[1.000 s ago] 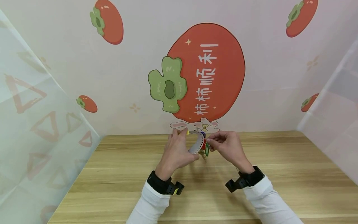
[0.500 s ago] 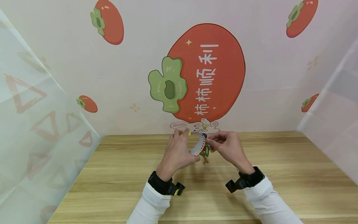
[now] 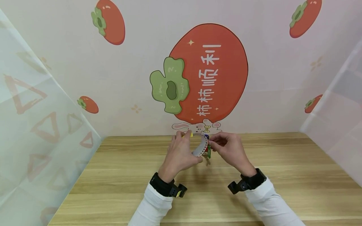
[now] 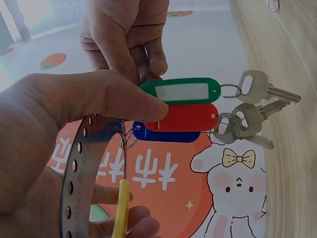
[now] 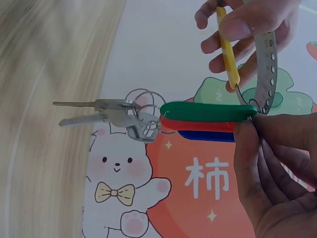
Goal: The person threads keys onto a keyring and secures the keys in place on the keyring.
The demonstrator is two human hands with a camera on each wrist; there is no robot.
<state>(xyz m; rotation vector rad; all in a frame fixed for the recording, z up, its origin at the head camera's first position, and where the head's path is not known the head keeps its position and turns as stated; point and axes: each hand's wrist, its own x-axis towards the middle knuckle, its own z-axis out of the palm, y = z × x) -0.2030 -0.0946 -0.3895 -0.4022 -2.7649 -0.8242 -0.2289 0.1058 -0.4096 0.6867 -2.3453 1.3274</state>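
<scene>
My left hand [image 3: 181, 153] grips a curved metal strip [image 5: 267, 69] with a row of holes along its edge. A thin wire with a yellow sleeve [image 5: 228, 52] joins it, held at the left fingers. Green [image 5: 205, 111], red [image 4: 185, 117] and blue [image 4: 168, 136] key tags lie stacked beside the strip, with metal keys [image 4: 252, 87] on small rings at their far ends. At the tags' near end, my right hand [image 3: 230, 149] pinches the green tag's tip between thumb and fingers. A small ring shows at the blue tag and wire; whether the green tag is linked cannot be seen.
Below both hands lies a wooden table [image 3: 113, 182]. Behind it stands a pale backdrop [image 3: 268, 110] printed with persimmons and a rabbit. Translucent sheets flank the left [image 3: 42, 125] and right sides. Black wrist cameras are strapped on both wrists.
The metal strip has turned slightly, and its holed edge sits a little farther right. The right hand's fingers have shifted slightly left, closer to the strip. Both hands keep their hold.
</scene>
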